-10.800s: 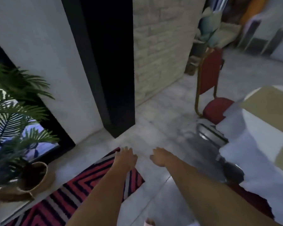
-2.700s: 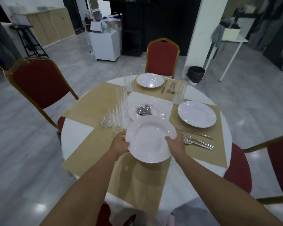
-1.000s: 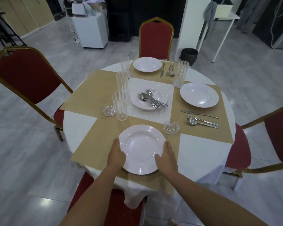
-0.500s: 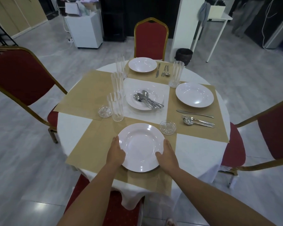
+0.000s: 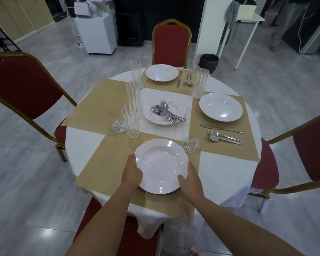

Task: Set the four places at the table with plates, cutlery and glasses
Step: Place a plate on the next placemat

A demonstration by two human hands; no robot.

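A white plate (image 5: 161, 163) lies on the near tan placemat (image 5: 107, 169) of the round table (image 5: 85, 143). My left hand (image 5: 131, 172) holds its left rim and my right hand (image 5: 191, 179) its right rim, thumbs over the edge. The far plate (image 5: 162, 72) and right plate (image 5: 221, 107) each have cutlery beside them, the far cutlery (image 5: 186, 79) and the right cutlery (image 5: 223, 134). A centre plate (image 5: 175, 109) carries loose spoons and forks (image 5: 166, 112). Three glasses (image 5: 131, 121) stand in a row on the left; one glass (image 5: 200, 83) stands at the far right.
Two glass coasters (image 5: 119, 125) (image 5: 190, 144) lie near the middle. Red chairs stand at the left (image 5: 22, 85), far side (image 5: 171, 39), right (image 5: 306, 156) and just below me (image 5: 131, 237). The left placemat (image 5: 103, 104) holds no plate.
The plate I carried above the table 2.7 s ago now lies on the near placemat. Over the last second my hands have stayed at its rim, thumbs shifting onto the edge.
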